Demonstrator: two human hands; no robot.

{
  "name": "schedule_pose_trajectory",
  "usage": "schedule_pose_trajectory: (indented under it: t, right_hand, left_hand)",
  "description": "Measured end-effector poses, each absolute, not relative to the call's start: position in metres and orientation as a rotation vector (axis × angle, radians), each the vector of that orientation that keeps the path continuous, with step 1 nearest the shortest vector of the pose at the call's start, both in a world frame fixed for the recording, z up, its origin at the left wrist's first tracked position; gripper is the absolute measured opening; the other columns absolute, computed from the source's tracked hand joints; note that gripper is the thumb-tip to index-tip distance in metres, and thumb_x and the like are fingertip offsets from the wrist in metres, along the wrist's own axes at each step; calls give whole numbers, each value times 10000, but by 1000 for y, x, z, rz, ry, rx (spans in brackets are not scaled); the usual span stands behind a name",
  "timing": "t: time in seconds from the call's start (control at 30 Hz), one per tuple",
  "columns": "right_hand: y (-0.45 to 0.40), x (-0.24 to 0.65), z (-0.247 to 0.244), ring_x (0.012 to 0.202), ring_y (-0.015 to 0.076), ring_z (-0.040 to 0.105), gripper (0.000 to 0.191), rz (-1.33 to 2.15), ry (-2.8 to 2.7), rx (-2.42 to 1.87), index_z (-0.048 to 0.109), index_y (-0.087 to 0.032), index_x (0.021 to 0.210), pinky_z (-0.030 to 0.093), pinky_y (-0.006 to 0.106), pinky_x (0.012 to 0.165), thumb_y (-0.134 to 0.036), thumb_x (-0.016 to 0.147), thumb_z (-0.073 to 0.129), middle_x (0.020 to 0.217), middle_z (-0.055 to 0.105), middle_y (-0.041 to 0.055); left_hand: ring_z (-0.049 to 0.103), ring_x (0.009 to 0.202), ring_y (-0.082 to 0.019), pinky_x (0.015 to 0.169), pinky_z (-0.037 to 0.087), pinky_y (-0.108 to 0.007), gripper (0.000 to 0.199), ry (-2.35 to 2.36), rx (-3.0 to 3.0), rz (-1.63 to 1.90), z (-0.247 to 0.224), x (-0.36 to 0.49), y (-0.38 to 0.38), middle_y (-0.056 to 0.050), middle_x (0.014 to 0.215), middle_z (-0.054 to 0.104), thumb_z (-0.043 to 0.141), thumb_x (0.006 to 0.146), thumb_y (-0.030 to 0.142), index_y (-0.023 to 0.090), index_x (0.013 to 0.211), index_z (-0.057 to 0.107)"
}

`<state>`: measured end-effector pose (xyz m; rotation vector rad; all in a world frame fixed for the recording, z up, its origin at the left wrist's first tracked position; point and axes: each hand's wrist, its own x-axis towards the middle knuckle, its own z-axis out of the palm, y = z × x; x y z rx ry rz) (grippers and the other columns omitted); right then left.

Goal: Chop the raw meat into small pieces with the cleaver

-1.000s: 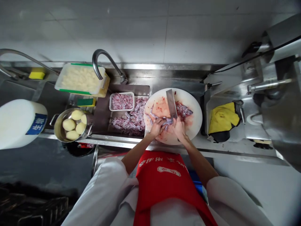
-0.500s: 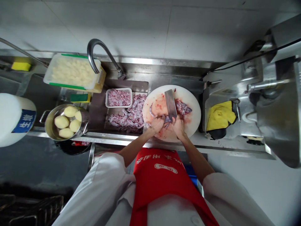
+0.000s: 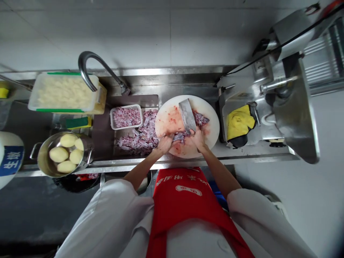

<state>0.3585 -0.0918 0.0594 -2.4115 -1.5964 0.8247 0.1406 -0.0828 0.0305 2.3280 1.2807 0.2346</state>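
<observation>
While the right hand [image 3: 198, 139] has its fingers clamped on a broad steel cleaver [image 3: 187, 114], the left hand [image 3: 164, 144] pinches raw purplish meat [image 3: 178, 137] on the round white board [image 3: 214, 125], near side — cutting, apparently; next stroke probably needs fingers clear.

Soft, cool, muted light lies over the cutting board [image 3: 167, 120], whose white surface stands out bright. Behind the board, the steel ledge [image 3: 188, 70] carries streaks of glare; the wall [image 3: 134, 32] farther behind it dims to gray. Well below and left of the board, the floor [image 3: 40, 204] sinks into gloom. The wide lens stretches the sleeves [image 3: 99, 211] nearer the wearer; fine detail in the meat [image 3: 178, 137] on the board is smeared.
</observation>
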Motion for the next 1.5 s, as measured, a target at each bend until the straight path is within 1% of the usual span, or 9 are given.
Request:
schedule_pose_trajectory:
  t: [0.2,0.33,0.6,0.73,0.97,1.07,1.17,1.33,1.5]
  right_hand:
    - [-92,357,62,1006,250,696,397,831,-1560,-2441,580,-84,1299,483,285,835,-352,1028,472,1086,737,183]
    - [-91,358,68,1036,253,684,400,860,-1536,-2437,573,-89,1319,490,294,860,-337,1014,499,1110,731,176]
    - [-75,364,76,985,242,701,323,871,-1732,-2371,607,-76,1232,464,265,769,-272,1003,490,1059,743,184]
    - [-84,338,86,917,249,708,350,778,-1865,-2336,595,-82,1246,442,277,716,-304,1030,432,1000,742,186]
    - [-136,335,80,1005,247,703,320,1101,-1964,-2205,616,-147,1265,444,259,737,-276,985,531,1059,750,133]
    - [-148,367,80,1050,254,692,340,1013,-1828,-2384,595,-124,1288,447,267,762,-280,1005,489,1114,734,157]
    - [-158,397,86,1041,262,694,308,948,-1794,-2536,596,-111,1242,441,281,773,-274,1022,456,1076,737,165]
    - [-165,404,101,983,266,710,295,904,-1826,-2607,567,-108,1243,437,297,766,-268,1037,428,1019,735,180]
    - [-144,367,113,970,274,711,338,835,-1966,-2543,536,-121,1294,444,318,772,-290,1056,366,1044,729,186]
  left_hand:
    - [616,719,-262,851,461,-355,479,1227,2141,468,22,125,-80,-49,668,633,562,902,692,219,893,636]
    - [568,681,-262,763,461,-354,344,1310,2051,464,29,69,-87,-63,680,645,650,853,572,237,772,633]
    - [542,707,-217,737,473,-330,179,1954,1786,714,77,-123,-130,-29,722,606,673,671,328,205,794,632]
    - [629,953,-218,830,515,-316,240,1862,1582,1178,107,-96,-120,-85,1007,659,712,704,336,186,846,588]
    - [653,879,-166,791,549,-282,429,1319,1290,1635,115,58,-45,-39,997,618,724,819,469,229,1066,470]
    - [658,1017,-191,898,554,-317,429,1267,1330,1598,98,115,-41,-84,1158,626,678,860,413,226,1197,489]
    - [665,1067,-214,955,548,-348,360,1334,1459,1378,64,135,-60,-110,1173,663,663,829,298,191,1160,571]
    - [688,1035,-218,944,558,-375,415,1460,1431,1129,21,102,-103,-115,1137,713,636,761,219,165,1173,627]
    - [684,949,-183,895,555,-319,443,1530,1323,1164,20,68,-125,-79,1069,715,685,721,240,175,1157,641]
